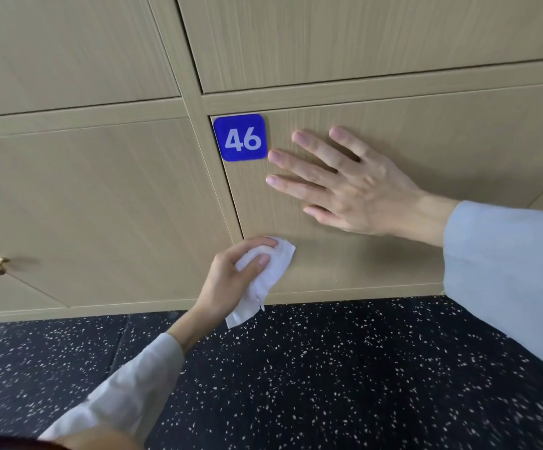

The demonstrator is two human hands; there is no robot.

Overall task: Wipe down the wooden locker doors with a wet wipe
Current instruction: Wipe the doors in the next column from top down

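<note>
right hand (358, 186) flat, fingers spread on the tan wood-grain locker door (393, 151) beside the blue square 46 plate (240, 137), likely bracing it; left hand (231, 274) pinches the crumpled white wet wipe (263, 280) against its lower-left corner.

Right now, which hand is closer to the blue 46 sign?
Right. The right hand lies flat on the door, fingertips almost touching the blue 46 sign. The left hand holds the wet wipe lower down.
</note>
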